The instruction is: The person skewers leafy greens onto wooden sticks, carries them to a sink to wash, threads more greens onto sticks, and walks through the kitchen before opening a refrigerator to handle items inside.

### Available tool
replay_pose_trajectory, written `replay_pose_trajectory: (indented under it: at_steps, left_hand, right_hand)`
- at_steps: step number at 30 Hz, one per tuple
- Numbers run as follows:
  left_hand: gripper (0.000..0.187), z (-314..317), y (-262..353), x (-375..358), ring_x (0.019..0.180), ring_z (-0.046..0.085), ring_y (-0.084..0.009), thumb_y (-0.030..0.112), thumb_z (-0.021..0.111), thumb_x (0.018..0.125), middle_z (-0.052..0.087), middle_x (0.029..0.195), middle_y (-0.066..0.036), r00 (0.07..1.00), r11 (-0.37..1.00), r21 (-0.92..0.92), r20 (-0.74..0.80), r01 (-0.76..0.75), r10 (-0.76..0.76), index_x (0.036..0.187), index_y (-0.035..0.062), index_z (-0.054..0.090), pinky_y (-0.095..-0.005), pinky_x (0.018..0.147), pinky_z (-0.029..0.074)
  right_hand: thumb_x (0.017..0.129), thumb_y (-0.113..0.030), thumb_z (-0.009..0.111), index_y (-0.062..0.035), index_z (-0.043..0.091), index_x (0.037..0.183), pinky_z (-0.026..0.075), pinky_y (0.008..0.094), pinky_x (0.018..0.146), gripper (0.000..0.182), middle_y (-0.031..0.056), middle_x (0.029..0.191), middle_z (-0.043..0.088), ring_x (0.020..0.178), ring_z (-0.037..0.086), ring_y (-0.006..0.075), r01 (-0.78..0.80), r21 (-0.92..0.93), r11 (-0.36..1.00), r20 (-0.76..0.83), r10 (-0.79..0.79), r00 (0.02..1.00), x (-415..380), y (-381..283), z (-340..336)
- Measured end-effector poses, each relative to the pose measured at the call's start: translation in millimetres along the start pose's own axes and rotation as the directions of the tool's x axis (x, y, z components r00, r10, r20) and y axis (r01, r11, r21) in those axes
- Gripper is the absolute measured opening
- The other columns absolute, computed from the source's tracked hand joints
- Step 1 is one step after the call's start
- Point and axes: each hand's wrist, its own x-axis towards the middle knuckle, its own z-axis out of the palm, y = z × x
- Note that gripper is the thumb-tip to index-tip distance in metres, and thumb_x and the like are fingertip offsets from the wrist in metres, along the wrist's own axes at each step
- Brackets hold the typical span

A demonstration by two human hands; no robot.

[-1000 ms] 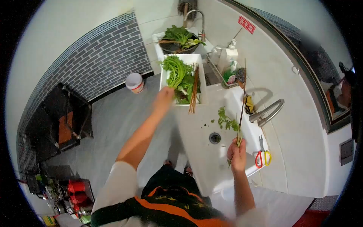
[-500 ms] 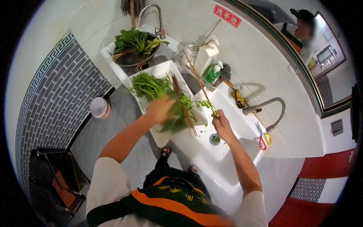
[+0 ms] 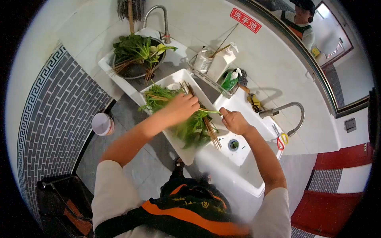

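Note:
My right hand (image 3: 236, 121) is closed on one end of a thin green stem (image 3: 210, 112) above the right-hand sink. My left hand (image 3: 183, 108) is closed at the stem's other end, over the white tray (image 3: 188, 157); its fingertips partly cover what they grip. Leafy greens (image 3: 160, 97) fill the tray's far part, and more greens (image 3: 190, 133) lie beneath my left wrist, blurred. A bundle of thin brown sticks (image 3: 213, 135) lies across the tray's right side, partly under the greens.
A dark bowl (image 3: 133, 71) of leafy vegetables sits in the far-left sink. The white sink (image 3: 249, 168) at right has scraps near its drain. Red-and-yellow scissors (image 3: 282, 139) lie by the curved faucet (image 3: 299, 115). Soap bottles (image 3: 230, 80) stand in a rack. A white bucket (image 3: 102, 124) is on the floor.
My left hand has moved right and slightly up, closer to my right hand. The long stick that rose from my right hand no longer shows upright. The view has shifted slightly.

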Motion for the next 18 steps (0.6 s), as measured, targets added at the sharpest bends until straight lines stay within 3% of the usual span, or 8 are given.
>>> replay_pose_trajectory:
  at_steps: [2,8,10,13,14,15,16,18]
  left_hand:
    - [0.009,-1.7,-7.8,-11.0,0.077,0.049,-0.0235,0.008,0.048,0.067,0.043,0.08,-0.007,0.997,0.996,-0.085,0.073,0.026,-0.02,0.075,0.0058,0.047,-0.0329,0.061,0.044]
    - [0.01,-46.2,-36.6,-77.3,0.079,0.05,-0.0245,0.01,0.047,0.07,0.045,0.083,-0.008,0.956,0.975,-0.028,0.202,0.222,-0.212,0.078,0.0051,0.048,-0.036,0.06,0.043]
    - [0.013,-59.5,-40.9,-99.3,0.075,0.049,-0.0293,0.015,0.044,0.076,0.044,0.081,-0.012,0.862,0.886,-0.083,0.288,0.456,-0.417,0.08,0.0029,0.045,-0.0378,0.061,0.041]
    - [0.015,-68.3,-27.3,-114.0,0.072,0.049,-0.0293,0.016,0.041,0.079,0.046,0.077,-0.014,0.76,0.742,-0.174,0.224,0.647,-0.61,0.083,0.0027,0.046,-0.0378,0.06,0.04]
    - [0.015,-60.7,-21.5,-118.8,0.072,0.049,-0.0293,0.016,0.041,0.079,0.046,0.077,-0.014,0.761,0.743,-0.173,0.224,0.646,-0.609,0.083,0.0027,0.046,-0.0378,0.06,0.04]
    - [0.016,-46.2,-15.7,-124.0,0.069,0.049,-0.0258,0.017,0.04,0.08,0.047,0.073,-0.011,0.763,0.682,-0.367,0.148,0.633,-0.629,0.082,0.0032,0.047,-0.0354,0.057,0.04]
    - [0.017,-41.3,-8.3,-124.5,0.065,0.049,-0.0224,0.018,0.038,0.082,0.048,0.07,-0.009,0.751,0.604,-0.546,0.072,0.581,-0.657,0.082,0.0037,0.047,-0.033,0.055,0.04]
    - [0.02,-32.8,15.2,-113.5,0.062,0.049,-0.0146,0.021,0.038,0.084,0.049,0.068,-0.006,0.49,0.009,-0.703,0.486,0.711,-0.724,0.08,0.0047,0.048,-0.0269,0.052,0.039]
  right_hand:
    - [0.074,-0.011,0.043,-0.0049,0.034,0.088,0.042,0.0417,0.057,0.018,0.02,0.07,0.052,0.063,0.052,0.036,-0.027,-0.033,0.999,-0.001,0.027,1.0,0.1,12.0,4.9]
    - [0.074,-0.008,0.041,-0.0039,0.034,0.087,0.04,0.0444,0.058,0.015,0.0192,0.074,0.052,0.065,0.051,0.0381,-0.133,0.115,0.984,-0.105,0.145,0.984,-8.9,48.3,27.7]
    - [0.075,-0.009,0.041,-0.0035,0.035,0.088,0.04,0.0435,0.059,0.016,0.0197,0.075,0.053,0.066,0.051,0.038,-0.154,0.257,0.954,-0.104,0.186,0.977,5.2,47.1,42.4]
    - [0.079,-0.018,0.042,-0.0036,0.04,0.093,0.041,0.0367,0.066,0.02,0.0223,0.081,0.053,0.078,0.054,0.0295,-0.331,0.605,0.724,0.036,0.39,0.92,39.7,1.1,40.2]
    - [0.081,-0.024,0.043,-0.0013,0.04,0.104,0.039,0.0349,0.075,0.032,0.0225,0.097,0.05,0.091,0.05,0.0284,-0.437,0.753,0.491,0.181,0.484,0.856,59.5,-0.6,61.7]
    - [0.081,-0.03,0.045,0.0011,0.03,0.118,0.035,0.0343,0.084,0.051,0.0213,0.113,0.041,0.102,0.043,0.0294,-0.242,0.813,0.529,0.063,0.334,0.94,73.1,-1.7,85.3]
    - [0.08,-0.034,0.046,0.0028,0.02,0.124,0.032,0.034,0.089,0.063,0.0195,0.121,0.034,0.106,0.039,0.0301,-0.273,0.697,0.664,0.152,0.235,0.96,78.3,-30.9,54.7]
    - [0.079,-0.033,0.047,0.0023,0.022,0.123,0.034,0.0337,0.087,0.062,0.0191,0.12,0.035,0.105,0.041,0.0285,-0.255,0.721,0.645,0.115,0.251,0.961,85.1,-38.0,56.9]
